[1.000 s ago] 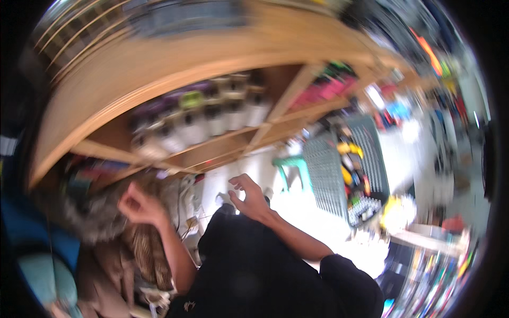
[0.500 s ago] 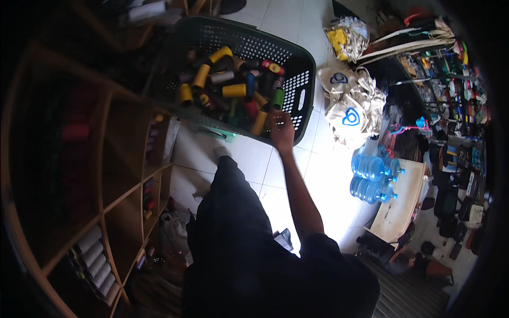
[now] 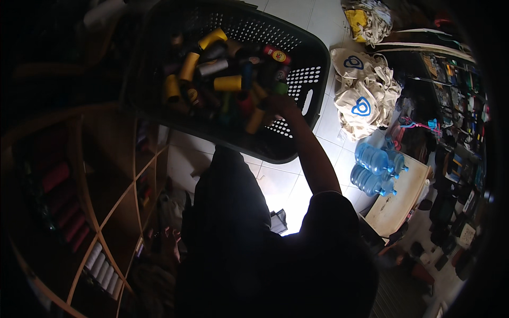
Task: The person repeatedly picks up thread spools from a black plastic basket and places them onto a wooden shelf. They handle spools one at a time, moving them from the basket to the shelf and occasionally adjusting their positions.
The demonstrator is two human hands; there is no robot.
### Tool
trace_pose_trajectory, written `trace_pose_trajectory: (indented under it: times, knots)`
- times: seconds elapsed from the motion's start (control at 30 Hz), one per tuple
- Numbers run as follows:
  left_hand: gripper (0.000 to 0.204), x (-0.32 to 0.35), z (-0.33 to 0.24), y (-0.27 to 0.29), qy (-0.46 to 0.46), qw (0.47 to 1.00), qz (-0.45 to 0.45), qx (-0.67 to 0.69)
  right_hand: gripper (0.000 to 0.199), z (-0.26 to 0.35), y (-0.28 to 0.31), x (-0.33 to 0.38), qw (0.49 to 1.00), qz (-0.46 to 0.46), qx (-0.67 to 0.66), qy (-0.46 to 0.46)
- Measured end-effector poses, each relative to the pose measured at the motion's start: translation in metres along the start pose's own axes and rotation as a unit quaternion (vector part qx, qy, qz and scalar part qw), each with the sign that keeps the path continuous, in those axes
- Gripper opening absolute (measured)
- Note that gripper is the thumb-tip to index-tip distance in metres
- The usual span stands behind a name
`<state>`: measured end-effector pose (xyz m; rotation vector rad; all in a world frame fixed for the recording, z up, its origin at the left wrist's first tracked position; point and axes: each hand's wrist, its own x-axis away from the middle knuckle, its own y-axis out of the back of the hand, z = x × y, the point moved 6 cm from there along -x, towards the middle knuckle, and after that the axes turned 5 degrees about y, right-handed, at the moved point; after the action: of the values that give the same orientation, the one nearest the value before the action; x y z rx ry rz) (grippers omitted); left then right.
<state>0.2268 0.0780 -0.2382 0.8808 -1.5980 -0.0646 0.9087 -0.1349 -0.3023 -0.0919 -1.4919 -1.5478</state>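
Note:
A dark green perforated plastic basket (image 3: 289,153) holds a jumble of thread spools in yellow, red, green, white and dark colours. My right hand (image 3: 282,107) reaches into its right side, among the spools. Beside its fingers lie a yellow spool (image 3: 255,121) and a green spool (image 3: 281,88). The fingers are in deep shade, and I cannot make out their grip. Low on the left, my left hand (image 3: 170,241) is raised beside my leg near the shelf, dimly lit. Its fingers look apart, with nothing visible in them.
A wooden shelf unit (image 3: 113,208) stands at left, with dark red spools (image 3: 66,212) and white spools (image 3: 102,270) in its compartments. Right of the basket, cream cloth bags (image 3: 366,95) lie on the tiled floor. Blue water jugs (image 3: 371,165) lie beside a pale wooden board (image 3: 397,206).
The basket appears larger and lower in view. My right hand has moved deeper among the spools, close to the yellow one. My left hand has come into view beside the shelf.

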Motion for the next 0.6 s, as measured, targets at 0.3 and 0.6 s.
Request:
trace_pose_trajectory:
  times: [0.3, 0.6]
  knots:
    - [0.037, 0.019, -0.112, -0.029, -0.110, 0.993, 0.047, 0.002, 0.038, -0.024, 0.062, 0.037, 0.925, -0.033, -0.377, 0.045]
    - [0.055, 0.141, -0.402, -0.076, -0.425, 0.898, 0.109, 0.037, 0.062, 0.129, 0.153, 0.118, 0.754, -0.114, -0.603, 0.234]
